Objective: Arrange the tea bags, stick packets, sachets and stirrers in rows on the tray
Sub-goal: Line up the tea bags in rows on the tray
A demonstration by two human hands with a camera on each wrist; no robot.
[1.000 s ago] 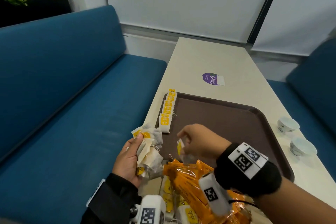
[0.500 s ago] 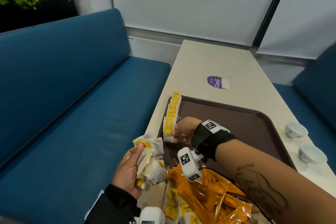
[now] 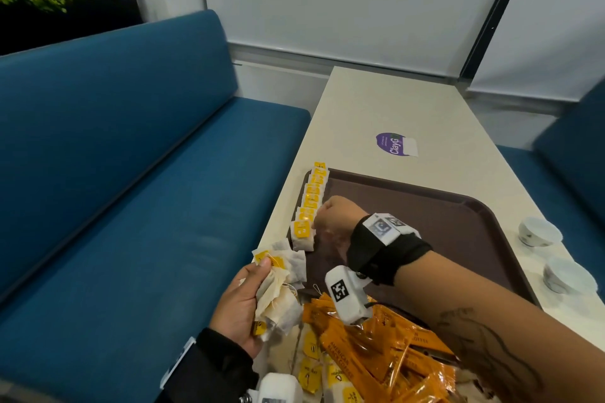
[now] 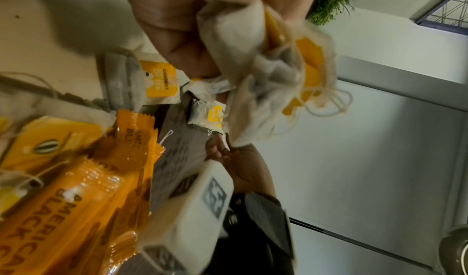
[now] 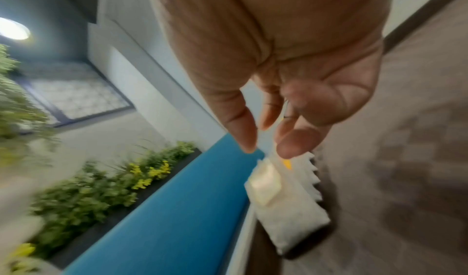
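while loosely parted, thumb and fingertips of the right hand hover just above the nearest tea bag, grasping nothing, touching or not impossible to tell. belongs to a row of tea bags with yellow tags, overlapping along the left rim of the brown tray. curled around a crumpled bunch of tea bags, the left hand, held over the table's left edge beside the tray's near corner. heaped at the near end of the tray, orange stick packets printed "american black coffee", more loose tea bags just beside them. further right on the cream table, two small white cups; beyond the tray, a purple sticker.
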